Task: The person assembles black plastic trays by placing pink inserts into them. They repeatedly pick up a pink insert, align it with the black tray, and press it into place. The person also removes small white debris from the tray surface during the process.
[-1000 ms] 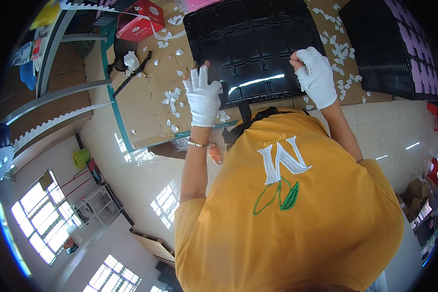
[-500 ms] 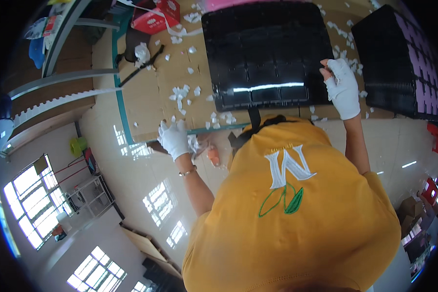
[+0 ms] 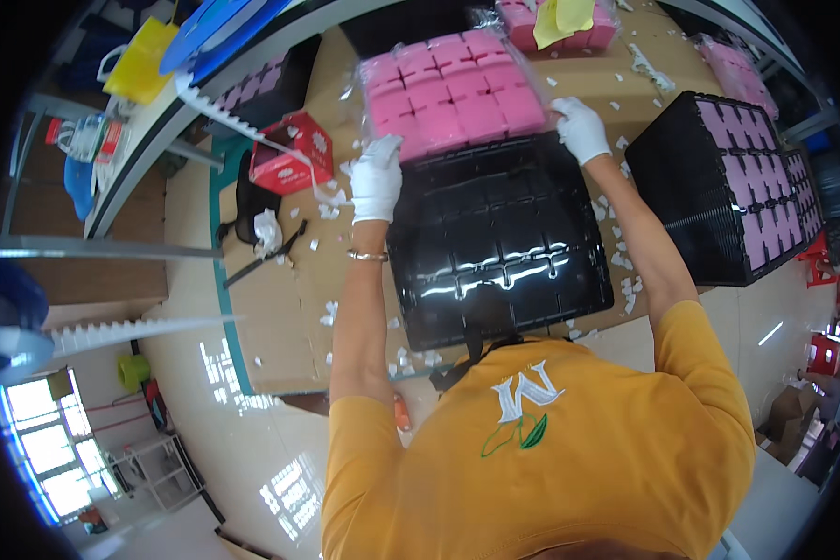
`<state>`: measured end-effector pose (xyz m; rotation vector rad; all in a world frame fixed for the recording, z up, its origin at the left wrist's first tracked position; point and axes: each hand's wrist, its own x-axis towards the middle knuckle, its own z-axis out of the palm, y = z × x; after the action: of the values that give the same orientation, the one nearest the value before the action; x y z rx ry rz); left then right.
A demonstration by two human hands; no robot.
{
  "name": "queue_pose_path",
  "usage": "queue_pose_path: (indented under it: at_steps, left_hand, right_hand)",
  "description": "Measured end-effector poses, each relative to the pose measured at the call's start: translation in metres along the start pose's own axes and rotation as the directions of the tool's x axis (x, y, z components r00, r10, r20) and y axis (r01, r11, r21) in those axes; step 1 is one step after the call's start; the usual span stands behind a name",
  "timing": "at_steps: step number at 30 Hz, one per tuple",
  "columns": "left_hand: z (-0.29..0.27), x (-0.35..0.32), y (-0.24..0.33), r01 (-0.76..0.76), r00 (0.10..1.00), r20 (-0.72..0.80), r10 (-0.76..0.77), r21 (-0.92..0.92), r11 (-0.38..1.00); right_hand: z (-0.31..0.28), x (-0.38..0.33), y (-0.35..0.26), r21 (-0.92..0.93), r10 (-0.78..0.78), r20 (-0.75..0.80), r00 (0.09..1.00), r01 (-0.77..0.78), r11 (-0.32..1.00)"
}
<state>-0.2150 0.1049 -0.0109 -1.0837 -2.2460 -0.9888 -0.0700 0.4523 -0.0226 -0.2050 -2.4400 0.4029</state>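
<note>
A black plastic tray (image 3: 495,229) with a grid of shallow compartments lies in front of me on the cardboard-covered table (image 3: 280,350). Just beyond its far edge sits a pink foam block (image 3: 453,89), divided into squares and wrapped in clear plastic. Both my hands wear white gloves. My left hand (image 3: 377,182) is at the block's near left corner, beside the tray's far left corner, its fingers slightly bent. Across from it, my right hand (image 3: 581,129) reaches to the block's right side with loosely bent fingers. Whether the fingertips touch foam, wrapping or tray rim is unclear.
To the right stands a tall stack of black trays (image 3: 691,191) with lilac foam inside. A red box (image 3: 294,154) and a black tape dispenser (image 3: 255,201) are at the left. White scraps litter the cardboard. Another pink foam pack (image 3: 565,37) lies at the back under yellow paper.
My view has tilted up toward the far side of the table. Both hands have moved forward from the table's near left and the tray's right side to the pink foam block.
</note>
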Motion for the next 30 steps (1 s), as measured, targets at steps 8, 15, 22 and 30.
queue_pose_path:
  at_steps: [8, 15, 22, 30]
  left_hand:
    - [0.034, 0.043, -0.012, 0.036, 0.669, 0.563, -0.484, 0.627, 0.778]
    - [0.027, 0.044, -0.015, -0.052, 0.658, 0.625, -0.42, 0.594, 0.803]
    - [0.018, 0.039, 0.002, 0.105, 0.745, 0.478, -0.466, 0.606, 0.788]
    - [0.035, 0.041, 0.046, 0.081, 0.98, 0.105, -0.169, 0.565, 0.821]
  right_hand:
    - [0.019, 0.039, -0.011, -0.249, 0.361, 0.573, 0.736, -0.264, 0.932]
    - [0.014, 0.043, -0.018, -0.185, 0.293, 0.52, 0.803, -0.229, 0.956]
    - [0.011, 0.078, -0.017, -0.196, 0.082, 0.316, 0.945, -0.019, 0.98]
    - [0.02, 0.134, -0.004, 0.128, 0.187, 0.234, 0.954, -0.221, 0.967]
